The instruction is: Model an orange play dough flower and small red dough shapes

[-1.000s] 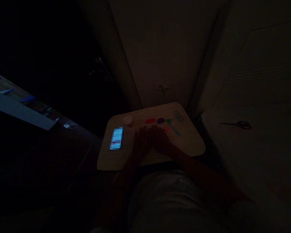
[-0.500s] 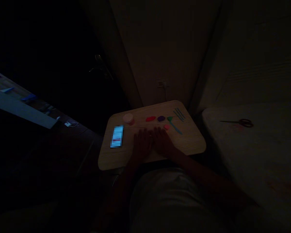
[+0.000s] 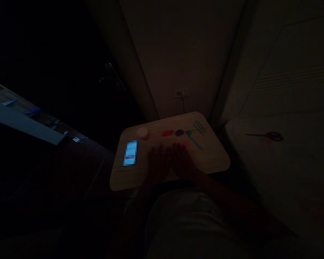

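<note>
In the dim light my left hand (image 3: 158, 160) lies palm down on a small wooden table (image 3: 213, 158), fingers stretched forward. Close beside it my right hand (image 3: 182, 160) rests the same way; whatever may be under the palms is hidden. A pink lump (image 3: 187, 145), like modelling dough, sits against the right fingertips. Beyond the hands are a red lump (image 3: 167, 133), a purple lump (image 3: 179, 132) and a green piece (image 3: 189, 132). A teal knife-like tool (image 3: 196, 142) extends from the green piece toward the near right.
Several thin teal sticks (image 3: 199, 127) lie at the far right corner. A tub with a pale lid (image 3: 143, 133) and a lit phone (image 3: 130, 153) are on the left. Scissors (image 3: 267, 135) lie on a pale surface to the right. A wall socket (image 3: 180, 92) holds a plugged cable.
Both hands have drawn back slightly toward me, staying flat. The pink lump sits a little nearer to me. Other things on the table keep their places.
</note>
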`<state>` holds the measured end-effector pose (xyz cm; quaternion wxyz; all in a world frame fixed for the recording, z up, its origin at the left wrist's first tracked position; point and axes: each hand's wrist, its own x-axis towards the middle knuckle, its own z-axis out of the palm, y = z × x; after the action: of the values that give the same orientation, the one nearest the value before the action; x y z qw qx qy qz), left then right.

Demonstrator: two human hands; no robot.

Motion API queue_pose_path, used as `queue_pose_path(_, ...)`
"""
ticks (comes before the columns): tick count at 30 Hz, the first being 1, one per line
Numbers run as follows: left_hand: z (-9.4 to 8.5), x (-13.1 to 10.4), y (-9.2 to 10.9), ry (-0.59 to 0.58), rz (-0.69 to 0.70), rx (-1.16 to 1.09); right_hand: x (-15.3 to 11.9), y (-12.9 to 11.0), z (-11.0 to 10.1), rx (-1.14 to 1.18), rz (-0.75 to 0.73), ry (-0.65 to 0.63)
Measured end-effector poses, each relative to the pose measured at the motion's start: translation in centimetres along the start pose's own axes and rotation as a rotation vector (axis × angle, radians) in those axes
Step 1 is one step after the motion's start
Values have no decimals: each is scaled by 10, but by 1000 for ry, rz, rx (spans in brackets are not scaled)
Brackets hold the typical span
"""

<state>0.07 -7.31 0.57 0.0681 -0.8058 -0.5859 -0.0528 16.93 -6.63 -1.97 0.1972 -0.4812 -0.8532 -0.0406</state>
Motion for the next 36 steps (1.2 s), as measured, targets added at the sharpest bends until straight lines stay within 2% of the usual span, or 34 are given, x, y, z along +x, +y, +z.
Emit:
queue_pose_path(3,1,2,-2,-1,8,-1,4,2,0,8,-12,-13)
queue_pose_path(8,11,30,-7,-11,-41,11,36,14,10,13,15,-53)
queue_pose_path(11,15,39,-8,-22,-70,27,44,17,14,7,27,-49)
queue_pose_path(14,11,30,-6,-27,-55,47,35,14,12,8,29,-36)
queue_pose_path(19,1,-7,-2,0,1,29,-3,2,-4,35,-9,-28)
queue_pose_path(22,0,-20,-2,20,31,12,-14,0,-9,52,-27,-31)
queue_pose_path(25,5,-12,-5,18,14,13,-1,4,-5,40,-17,-44)
queue_pose_path(29,14,15,-9,18,-42,17,28,11,5,-2,4,-62)
queue_pose_path(31,16,23,-10,24,-55,16,34,12,7,-5,6,-58)
queue_pose_path(33,16,23,-9,20,-55,19,30,11,7,-2,4,-48)
queue_pose_path(36,13,7,-7,7,-42,17,9,4,-1,9,11,-34)
